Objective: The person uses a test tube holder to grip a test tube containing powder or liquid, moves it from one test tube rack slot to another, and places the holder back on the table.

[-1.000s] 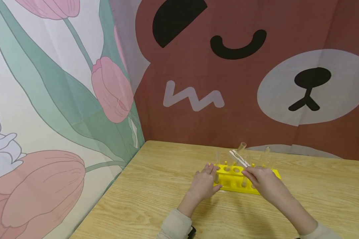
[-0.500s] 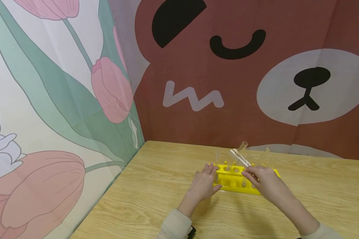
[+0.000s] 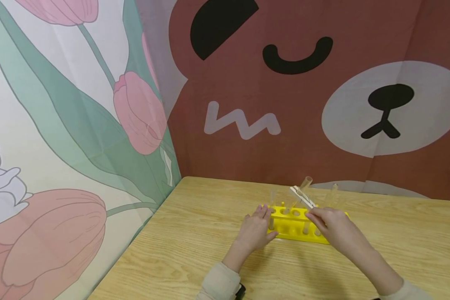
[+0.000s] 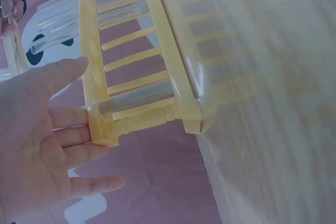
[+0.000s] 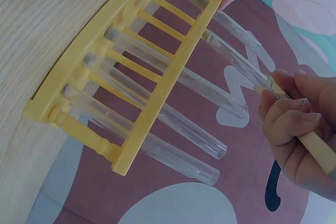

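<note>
My left hand (image 3: 252, 233) rests against the left end of a yellow test tube rack (image 3: 294, 229). In the left wrist view, its fingers lie straight along the end of the rack's upper bar, little finger spread away. Above the rack, my right hand (image 3: 335, 227) pinches a pale wooden test tube holder (image 3: 303, 197) between thumb and fingers. That holder clasps a clear test tube (image 3: 306, 182) near its mouth. The tube (image 5: 236, 56) slants, its lower end at the upper bar near the left end; I cannot tell whether it sits in a hole.
Other clear test tubes stand in the rack: one tube (image 5: 247, 32) by my left hand and several toward the right, including an end tube (image 5: 173, 158). A wood-grain table (image 3: 172, 241) lies beneath. Printed cloths hang behind, a bear (image 3: 247, 158) and tulips (image 3: 140, 116).
My right hand has shifted slightly right, carrying the holder and the clasped test tube right and a little upward. The left hand and the rack have stayed in place.
</note>
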